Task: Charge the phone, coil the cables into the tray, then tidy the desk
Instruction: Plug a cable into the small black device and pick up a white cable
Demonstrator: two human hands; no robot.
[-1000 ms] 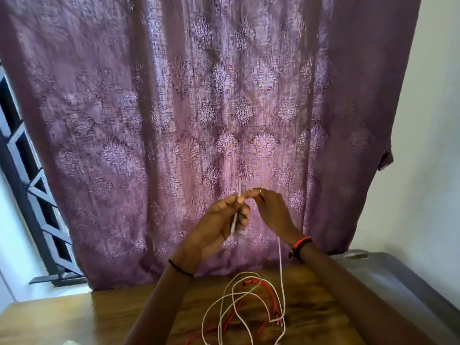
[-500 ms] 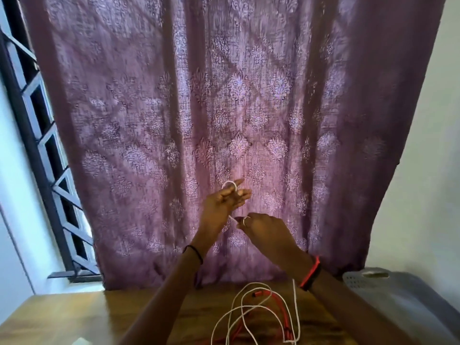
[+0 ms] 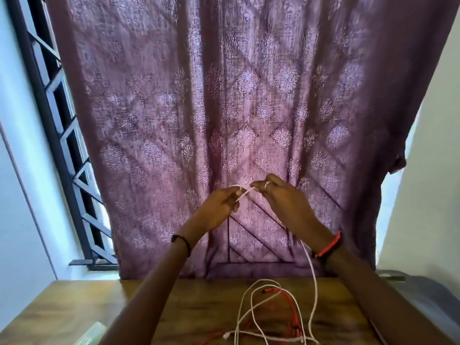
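Both of my hands are raised in front of the curtain, pinching one white cable (image 3: 314,277). My left hand (image 3: 219,207) holds a short loop of it at the fingertips. My right hand (image 3: 283,197), with a ring on one finger, grips the same cable just to the right, fingertips nearly touching the left ones. From under my right wrist the white cable hangs down to the wooden desk (image 3: 74,310) and lies there in loose loops. A red cable (image 3: 290,301) is tangled among those loops. No phone is in view.
A purple patterned curtain (image 3: 224,108) hangs right behind the desk. A grey tray or bin (image 3: 420,295) stands at the right edge. A pale translucent object (image 3: 92,333) lies at the desk's lower left. A barred window (image 3: 57,120) is at left.
My right hand has risen from below the left hand to level with it, fingertips now meeting at the loop. The view has tilted and the desk shows more.
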